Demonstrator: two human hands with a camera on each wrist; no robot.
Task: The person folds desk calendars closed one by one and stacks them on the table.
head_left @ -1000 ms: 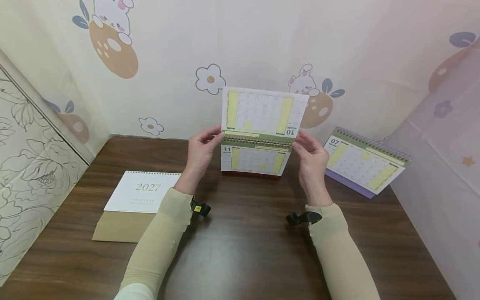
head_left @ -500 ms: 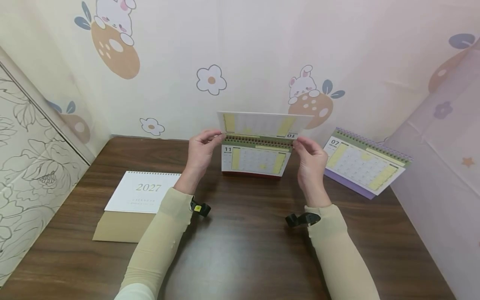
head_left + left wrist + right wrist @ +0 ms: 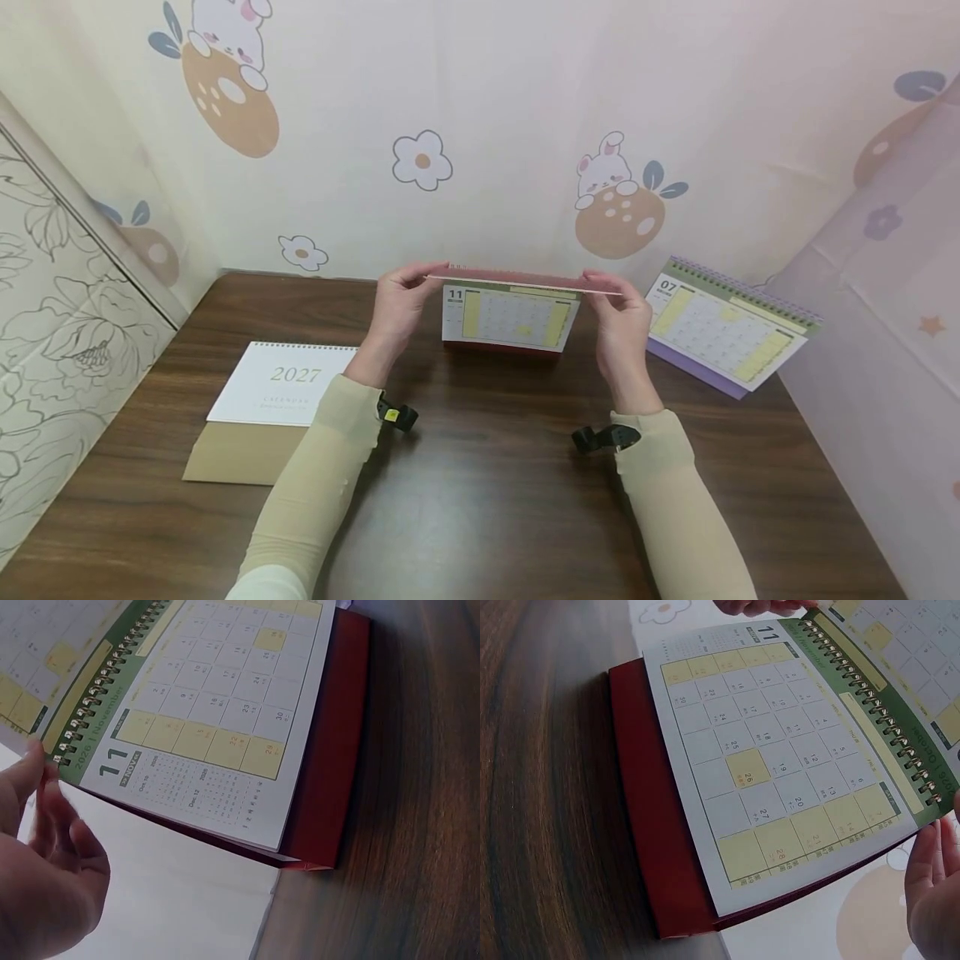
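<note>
A red-based desk calendar (image 3: 510,321) stands near the wall, its 11 page facing me. Its other panel (image 3: 517,278) tips forward over the binding, nearly edge-on, red back upward. My left hand (image 3: 397,307) pinches the calendar's left end between thumb and finger. At the opposite end my right hand (image 3: 624,325) grips the calendar near the binding. In the left wrist view, gold spiral rings (image 3: 94,694) run between the November page (image 3: 214,697) and the October side. The right wrist view shows the red base (image 3: 649,810) on the table; the right fingertips (image 3: 934,847) are partly cut off.
On the left lies a white 2027 calendar (image 3: 281,383) with a tan base (image 3: 240,454), partly behind the left sleeve. A purple-based calendar (image 3: 727,325) showing 07 stands at right. A patterned curtain (image 3: 510,125) backs the dark wooden table (image 3: 480,500).
The October panel has swung from upright down toward me, so its printed side is hidden in the head view and its red back shows. Both hands stay at the calendar's ends.
</note>
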